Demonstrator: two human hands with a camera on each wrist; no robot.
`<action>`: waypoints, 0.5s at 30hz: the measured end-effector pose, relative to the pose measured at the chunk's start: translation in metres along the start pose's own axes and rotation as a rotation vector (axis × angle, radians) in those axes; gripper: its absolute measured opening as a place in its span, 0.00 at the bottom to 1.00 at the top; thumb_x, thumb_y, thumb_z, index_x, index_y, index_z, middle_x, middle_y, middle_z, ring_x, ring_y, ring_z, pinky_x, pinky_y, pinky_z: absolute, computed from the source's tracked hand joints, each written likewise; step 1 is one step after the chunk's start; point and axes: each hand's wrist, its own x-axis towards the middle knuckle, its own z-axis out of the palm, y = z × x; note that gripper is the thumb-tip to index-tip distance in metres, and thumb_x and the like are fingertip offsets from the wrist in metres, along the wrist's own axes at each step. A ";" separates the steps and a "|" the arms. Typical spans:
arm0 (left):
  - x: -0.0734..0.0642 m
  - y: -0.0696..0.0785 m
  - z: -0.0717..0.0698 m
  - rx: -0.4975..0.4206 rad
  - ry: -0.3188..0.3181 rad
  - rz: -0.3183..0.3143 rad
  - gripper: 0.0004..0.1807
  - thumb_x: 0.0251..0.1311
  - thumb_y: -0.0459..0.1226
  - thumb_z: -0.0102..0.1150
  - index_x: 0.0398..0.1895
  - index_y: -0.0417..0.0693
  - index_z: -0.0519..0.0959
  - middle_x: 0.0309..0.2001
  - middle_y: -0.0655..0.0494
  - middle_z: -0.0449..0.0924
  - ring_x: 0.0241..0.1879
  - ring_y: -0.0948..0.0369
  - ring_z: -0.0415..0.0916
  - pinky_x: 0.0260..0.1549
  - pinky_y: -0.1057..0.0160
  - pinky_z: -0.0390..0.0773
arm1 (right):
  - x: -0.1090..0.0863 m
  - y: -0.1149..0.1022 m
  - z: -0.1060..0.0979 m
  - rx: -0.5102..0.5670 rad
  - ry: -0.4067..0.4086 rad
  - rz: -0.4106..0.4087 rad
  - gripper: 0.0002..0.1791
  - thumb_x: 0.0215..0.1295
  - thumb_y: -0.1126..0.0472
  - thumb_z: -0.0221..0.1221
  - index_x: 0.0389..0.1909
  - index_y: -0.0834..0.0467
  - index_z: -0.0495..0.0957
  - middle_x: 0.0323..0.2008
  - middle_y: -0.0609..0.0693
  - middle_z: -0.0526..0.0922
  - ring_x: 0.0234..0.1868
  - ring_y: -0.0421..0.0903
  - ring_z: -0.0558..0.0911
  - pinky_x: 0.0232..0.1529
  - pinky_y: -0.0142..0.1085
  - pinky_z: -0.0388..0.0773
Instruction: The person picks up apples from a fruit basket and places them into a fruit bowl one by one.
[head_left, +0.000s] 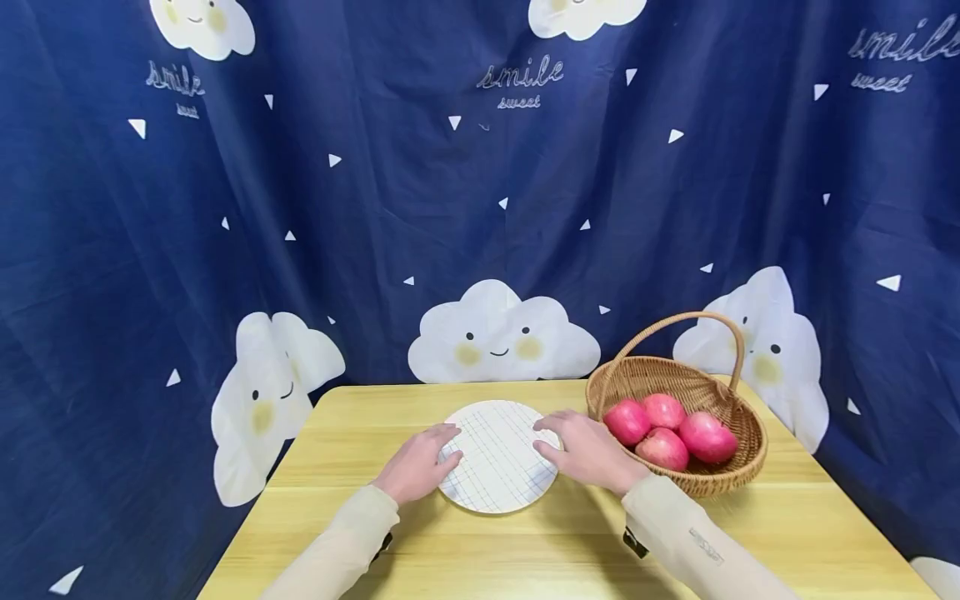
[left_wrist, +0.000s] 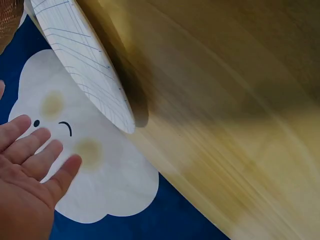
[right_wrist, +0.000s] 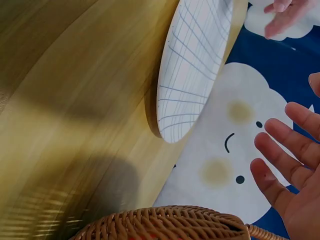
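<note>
A round white plate (head_left: 498, 458) with thin blue crossing lines lies on the wooden table. On its left side is my left hand (head_left: 422, 462), fingers loosely extended, overlapping the rim in the head view. My right hand (head_left: 588, 450) hovers by the opposite edge with the thumb apart from the fingers. The left wrist view has the left hand (left_wrist: 30, 175) raised off the plate (left_wrist: 85, 65), with nothing held. Likewise, the right wrist view has bare space between the right hand's spread fingers (right_wrist: 272, 182) and the plate (right_wrist: 192, 70).
A wicker basket (head_left: 720, 487) with a tall arched handle (head_left: 660, 323) stands at the table's right, close beside my right hand and forearm. Several pinkish-red round fruits (head_left: 663, 448) lie in it. Behind the table (head_left: 375, 400) hangs a dark blue curtain (head_left: 450, 217) with white clouds.
</note>
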 end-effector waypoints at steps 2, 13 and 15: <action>0.000 -0.002 0.001 -0.011 0.023 -0.019 0.23 0.63 0.50 0.51 0.57 0.50 0.74 0.57 0.54 0.74 0.59 0.56 0.69 0.59 0.56 0.67 | -0.003 0.000 -0.003 0.005 0.011 0.002 0.15 0.60 0.46 0.58 0.43 0.48 0.81 0.44 0.44 0.81 0.49 0.42 0.77 0.50 0.41 0.74; -0.004 -0.023 0.005 0.059 0.043 0.006 0.17 0.58 0.47 0.54 0.48 0.54 0.79 0.53 0.53 0.76 0.55 0.55 0.71 0.56 0.55 0.70 | -0.022 0.001 -0.022 -0.004 0.031 0.033 0.14 0.59 0.46 0.59 0.44 0.45 0.81 0.43 0.39 0.80 0.40 0.34 0.77 0.40 0.35 0.77; -0.003 -0.027 0.006 0.057 0.031 0.011 0.16 0.58 0.47 0.54 0.49 0.54 0.79 0.54 0.52 0.76 0.56 0.55 0.71 0.56 0.55 0.70 | -0.025 0.002 -0.025 -0.001 0.041 0.031 0.14 0.59 0.47 0.59 0.44 0.44 0.81 0.42 0.38 0.80 0.38 0.33 0.76 0.39 0.33 0.77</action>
